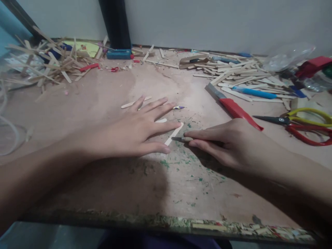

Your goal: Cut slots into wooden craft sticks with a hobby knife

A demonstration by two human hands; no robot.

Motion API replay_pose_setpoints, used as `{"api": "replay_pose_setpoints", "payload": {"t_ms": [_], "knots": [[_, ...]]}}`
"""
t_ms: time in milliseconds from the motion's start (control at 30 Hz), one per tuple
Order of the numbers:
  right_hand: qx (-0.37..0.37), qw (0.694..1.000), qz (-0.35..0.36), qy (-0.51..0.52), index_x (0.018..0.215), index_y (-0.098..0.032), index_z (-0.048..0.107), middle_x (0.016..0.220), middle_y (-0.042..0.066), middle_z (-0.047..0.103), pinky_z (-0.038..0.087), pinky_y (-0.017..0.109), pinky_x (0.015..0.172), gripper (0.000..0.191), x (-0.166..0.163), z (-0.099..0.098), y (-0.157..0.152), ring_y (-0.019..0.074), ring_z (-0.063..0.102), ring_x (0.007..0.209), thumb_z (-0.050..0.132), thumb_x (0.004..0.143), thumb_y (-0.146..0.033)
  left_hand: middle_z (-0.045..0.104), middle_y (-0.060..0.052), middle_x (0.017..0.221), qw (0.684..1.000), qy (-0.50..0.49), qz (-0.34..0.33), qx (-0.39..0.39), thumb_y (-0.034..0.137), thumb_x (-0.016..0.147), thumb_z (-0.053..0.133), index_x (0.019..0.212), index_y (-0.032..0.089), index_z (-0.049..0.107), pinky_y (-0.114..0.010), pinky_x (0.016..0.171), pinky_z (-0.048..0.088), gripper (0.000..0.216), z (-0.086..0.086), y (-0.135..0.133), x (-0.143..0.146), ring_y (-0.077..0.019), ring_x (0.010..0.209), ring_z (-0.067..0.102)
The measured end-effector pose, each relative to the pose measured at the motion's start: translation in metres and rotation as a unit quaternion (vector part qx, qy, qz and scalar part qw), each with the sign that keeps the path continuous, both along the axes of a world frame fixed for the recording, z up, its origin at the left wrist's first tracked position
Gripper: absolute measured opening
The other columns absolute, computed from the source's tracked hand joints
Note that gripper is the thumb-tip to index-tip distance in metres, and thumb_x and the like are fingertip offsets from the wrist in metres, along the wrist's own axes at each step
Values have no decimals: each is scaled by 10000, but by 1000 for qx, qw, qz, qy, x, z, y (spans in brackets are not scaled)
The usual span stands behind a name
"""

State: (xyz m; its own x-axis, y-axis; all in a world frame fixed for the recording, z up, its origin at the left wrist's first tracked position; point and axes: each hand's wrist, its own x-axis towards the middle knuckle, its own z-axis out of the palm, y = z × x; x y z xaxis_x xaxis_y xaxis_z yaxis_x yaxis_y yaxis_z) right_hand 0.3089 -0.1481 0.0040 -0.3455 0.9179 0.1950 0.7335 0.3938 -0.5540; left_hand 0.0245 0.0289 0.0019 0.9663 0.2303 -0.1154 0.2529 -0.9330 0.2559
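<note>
My left hand (135,129) lies flat on the worn board (109,180), fingers stretched out and spread, pressing down a pale craft stick (174,133) that shows between the index finger and thumb. My right hand (223,143) is closed in a pencil grip round a thin cutter (181,139), whose dark tip touches the board right beside the stick. A second loose stick (129,103) lies just beyond my left fingers, and a small pencil stub (178,108) lies past the fingertips.
A red-handled saw (233,108) lies right of centre. Yellow scissors (311,117) and red pliers (308,133) sit at the right. Heaps of craft sticks lie at back right (233,74) and back left (49,62). A dark post (115,24) stands by the wall.
</note>
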Motion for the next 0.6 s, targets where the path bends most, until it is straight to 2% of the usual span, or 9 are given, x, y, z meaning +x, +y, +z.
{"api": "replay_pose_setpoints", "payload": {"t_ms": [233, 400, 600], "knots": [[4, 1000, -7, -24, 1107, -219, 993, 791, 69, 875, 462, 341, 596, 453, -1, -2, 0, 167, 668, 575, 626, 1328, -369, 268, -77, 2209, 1000, -14, -6, -1, 896, 1267, 634, 1970, 547, 593, -947, 1617, 102, 786, -2, 2, 0, -553, 2048, 240], [27, 998, -3, -54, 1239, -244, 1009, 825, 107, 895, 468, 387, 600, 415, 2, -3, 1, 226, 741, 602, 629, 1316, -388, 267, -85, 2209, 1000, -15, -5, -8, 881, 1273, 637, 1984, 538, 575, -947, 1617, 84, 792, -3, 2, -1, -558, 2047, 242], [26, 998, -1, -63, 1143, -250, 1007, 717, 46, 850, 465, 395, 572, 345, 7, 6, -3, 185, 654, 484, 697, 1279, -318, 254, -64, 2215, 1000, -8, -6, -8, 905, 1273, 617, 1994, 525, 562, -896, 1640, 71, 817, -2, 2, 0, -528, 2055, 229]]}}
